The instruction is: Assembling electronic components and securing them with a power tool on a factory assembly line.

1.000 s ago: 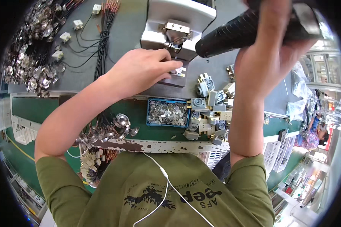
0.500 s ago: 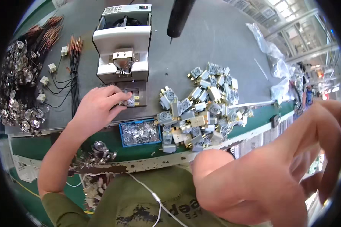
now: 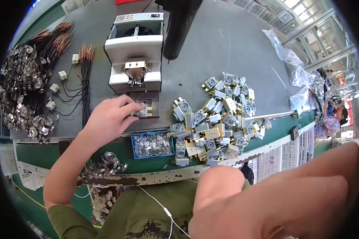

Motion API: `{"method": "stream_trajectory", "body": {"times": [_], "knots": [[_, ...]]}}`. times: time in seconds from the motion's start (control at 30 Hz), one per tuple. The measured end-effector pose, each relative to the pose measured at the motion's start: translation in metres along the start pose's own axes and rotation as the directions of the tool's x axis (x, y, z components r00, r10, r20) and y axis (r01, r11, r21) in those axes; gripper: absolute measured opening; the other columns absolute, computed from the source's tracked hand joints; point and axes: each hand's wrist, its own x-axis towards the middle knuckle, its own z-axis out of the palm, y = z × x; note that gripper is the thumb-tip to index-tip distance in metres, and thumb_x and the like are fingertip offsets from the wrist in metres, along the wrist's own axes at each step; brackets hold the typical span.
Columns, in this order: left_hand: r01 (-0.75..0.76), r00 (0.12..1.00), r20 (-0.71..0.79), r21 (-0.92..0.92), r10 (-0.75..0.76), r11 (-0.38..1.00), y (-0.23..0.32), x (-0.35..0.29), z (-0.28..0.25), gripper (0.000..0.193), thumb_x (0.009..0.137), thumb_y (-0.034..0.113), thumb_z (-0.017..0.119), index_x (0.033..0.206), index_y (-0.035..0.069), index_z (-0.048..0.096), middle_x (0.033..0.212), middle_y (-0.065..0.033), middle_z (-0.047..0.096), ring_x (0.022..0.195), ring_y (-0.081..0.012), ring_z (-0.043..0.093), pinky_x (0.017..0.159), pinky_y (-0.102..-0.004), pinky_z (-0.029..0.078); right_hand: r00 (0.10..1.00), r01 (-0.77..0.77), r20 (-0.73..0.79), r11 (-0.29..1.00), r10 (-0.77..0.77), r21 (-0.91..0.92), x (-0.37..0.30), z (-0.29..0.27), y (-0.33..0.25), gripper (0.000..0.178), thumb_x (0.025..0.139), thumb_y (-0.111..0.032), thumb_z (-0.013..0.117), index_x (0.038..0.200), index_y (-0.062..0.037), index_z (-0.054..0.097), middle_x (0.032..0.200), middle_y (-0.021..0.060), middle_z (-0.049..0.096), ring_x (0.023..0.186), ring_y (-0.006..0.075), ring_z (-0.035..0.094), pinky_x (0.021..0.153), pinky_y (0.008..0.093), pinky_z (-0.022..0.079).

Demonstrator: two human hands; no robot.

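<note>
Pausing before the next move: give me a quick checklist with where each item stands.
1. Left hand on the small part: ok, thumb and index finger pinch it at the dark block.
2. Small part seated flat: cannot tell, the fingers cover much of it.
3. Black tool away from the small part: ok, its tip points down beside the white machine.
4. Right hand's grip: cannot tell, the right arm fills the lower right corner.
5. Grey parts in a container: not ok, they lie in a loose heap.
6. Blue tray stocked: ok, small metal pieces fill it.
</note>
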Motion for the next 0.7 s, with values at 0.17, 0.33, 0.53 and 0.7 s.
{"method": "stream_trajectory", "body": {"times": [0.17, 0.33, 0.53, 0.7], "knots": [[-0.001, 1.000, -0.009, -0.001, 0.001, 1.000, -0.001, -0.001, 0.001, 0.038, 0.083, 0.012, 0.079, 0.120, 0.014, 0.070, 0.107, -0.0056, 0.067, 0.094, -0.0281, 0.067, 0.081, -0.0400, 0.053, 0.999, -0.008, 0.038, 0.999, 0.010, -0.036, -0.015, -0.001, 0.008, 0.030, 0.099, -0.015, 0.054, 0.125, -0.0019, 0.045, 0.115, 0.0159, 0.048, 0.093, 0.0240, 0.053, 0.068, 0.0344, 0.053], [0.013, 1.000, -0.005, -0.028, -0.013, 1.000, 0.000, 0.001, 0.002, 0.038, 0.082, 0.012, 0.079, 0.119, 0.013, 0.070, 0.106, -0.0060, 0.067, 0.092, -0.0280, 0.067, 0.081, -0.0400, 0.053, 0.998, -0.004, 0.067, 0.998, 0.008, -0.067, -0.021, -0.005, 0.013, 0.027, 0.099, -0.014, 0.054, 0.122, -0.0025, 0.047, 0.111, 0.0146, 0.049, 0.090, 0.0233, 0.054, 0.067, 0.0340, 0.052], [-0.048, 0.999, -0.004, 0.051, 0.048, 0.998, 0.003, 0.003, -0.004, 0.037, 0.083, 0.014, 0.078, 0.119, 0.014, 0.069, 0.105, -0.0055, 0.067, 0.093, -0.0278, 0.067, 0.082, -0.0410, 0.052, 0.996, -0.011, 0.092, 0.993, 0.022, -0.121, -0.024, -0.010, 0.017, 0.022, 0.099, -0.012, 0.054, 0.119, -0.0033, 0.049, 0.106, 0.0131, 0.051, 0.087, 0.0225, 0.054, 0.065, 0.0335, 0.052], [-0.028, 1.000, -0.011, 0.035, 0.028, 0.999, 0.006, 0.004, -0.001, 0.036, 0.083, 0.014, 0.078, 0.118, 0.013, 0.069, 0.105, -0.0050, 0.067, 0.095, -0.0280, 0.067, 0.086, -0.0412, 0.052, 0.993, -0.009, 0.117, 0.987, 0.028, -0.159, -0.023, -0.018, 0.019, 0.018, 0.099, -0.011, 0.053, 0.116, -0.0039, 0.051, 0.101, 0.0118, 0.052, 0.084, 0.0218, 0.054, 0.064, 0.0331, 0.051]]}}
